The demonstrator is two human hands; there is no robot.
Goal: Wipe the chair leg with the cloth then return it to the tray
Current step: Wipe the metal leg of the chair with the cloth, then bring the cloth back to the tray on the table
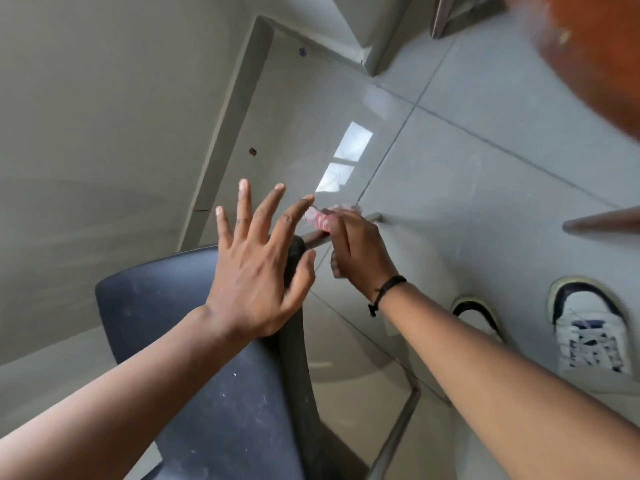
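Cloth: a crumpled red-and-white cloth (317, 218) is pressed against the chair leg, bunched at the fingertips of the right hand and showing just beyond the knuckles.
Chair leg: a thin grey metal chair leg (372, 217) slants from the seat corner down to the floor; the stretch nearest the foot is bare, the middle is covered by cloth and hand.
Right hand: the right hand (356, 249) is curled closed around the cloth and leg together, a dark cord bracelet (389, 289) at the wrist.
Left hand: the left hand (256, 268) is spread wide, fingers splayed, gripping nothing; its palm lies over the dark chair's upper edge, forefinger tip almost at the cloth.
Chair: a dusty dark blue chair (194, 358) fills the lower centre.
Floor: glossy pale tiles (467, 188) with a window reflection.
Shoes: two white-and-navy sneakers (585, 327) stand right of the chair.
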